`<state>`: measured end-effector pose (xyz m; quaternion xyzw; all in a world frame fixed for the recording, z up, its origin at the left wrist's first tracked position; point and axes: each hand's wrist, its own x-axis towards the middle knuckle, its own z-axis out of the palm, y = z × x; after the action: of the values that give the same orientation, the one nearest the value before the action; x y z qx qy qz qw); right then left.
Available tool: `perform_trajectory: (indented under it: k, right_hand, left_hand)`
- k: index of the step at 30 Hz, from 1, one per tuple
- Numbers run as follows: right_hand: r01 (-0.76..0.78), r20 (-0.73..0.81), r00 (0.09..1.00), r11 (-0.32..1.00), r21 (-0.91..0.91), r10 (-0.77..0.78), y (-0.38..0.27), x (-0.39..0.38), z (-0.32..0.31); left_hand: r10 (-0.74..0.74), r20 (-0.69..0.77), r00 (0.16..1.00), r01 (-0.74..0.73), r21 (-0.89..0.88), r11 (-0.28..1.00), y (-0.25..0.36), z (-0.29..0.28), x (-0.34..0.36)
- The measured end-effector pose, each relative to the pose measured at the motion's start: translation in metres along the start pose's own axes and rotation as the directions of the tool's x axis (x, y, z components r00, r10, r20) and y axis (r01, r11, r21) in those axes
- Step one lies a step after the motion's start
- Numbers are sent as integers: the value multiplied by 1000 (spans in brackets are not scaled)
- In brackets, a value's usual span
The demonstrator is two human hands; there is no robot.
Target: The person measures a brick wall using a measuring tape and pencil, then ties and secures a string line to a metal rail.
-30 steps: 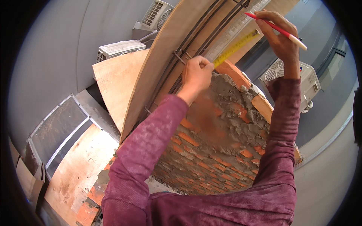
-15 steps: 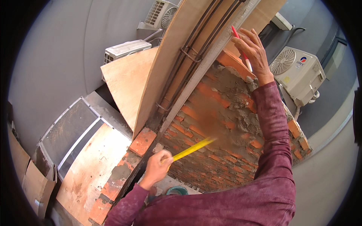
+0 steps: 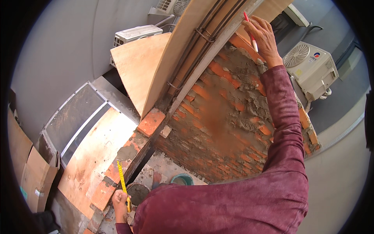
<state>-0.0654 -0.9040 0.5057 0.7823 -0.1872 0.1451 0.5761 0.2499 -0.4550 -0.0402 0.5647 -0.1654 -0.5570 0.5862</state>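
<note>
The left hand's (image 3: 120,201) fingers curl round a yellow tape (image 3: 122,178), its blade out over orange bricks (image 3: 112,172); it should be light, springy, best held by the case (image 3: 129,204). The right hand (image 3: 265,38) pinches a red-and-white pen (image 3: 253,42) near a grey strip (image 3: 197,76).

The tape measure (image 3: 122,177) is yellow, the pencil (image 3: 253,41) red-and-white

Bright daylight glares off low plywood (image 3: 95,156); 1 brickwork patch (image 3: 218,117) seems blurred.
</note>
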Motion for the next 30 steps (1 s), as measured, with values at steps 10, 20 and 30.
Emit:
perform_trajectory:
  k: [10,20,30]
  right_hand:
    - [151,177,965,962,229,-193,-81,-49,22]
    - [149,265,954,989,-11,-140,-98,-52,25]
    - [82,464,833,896,437,-302,-191,-110,67]
  left_hand:
    - [-81,28,996,84,-125,989,-4,13,-9]
    - [-137,133,982,149,-86,985,-26,1,-6]
    - [-212,142,967,220,-45,974,-28,-2,-9]
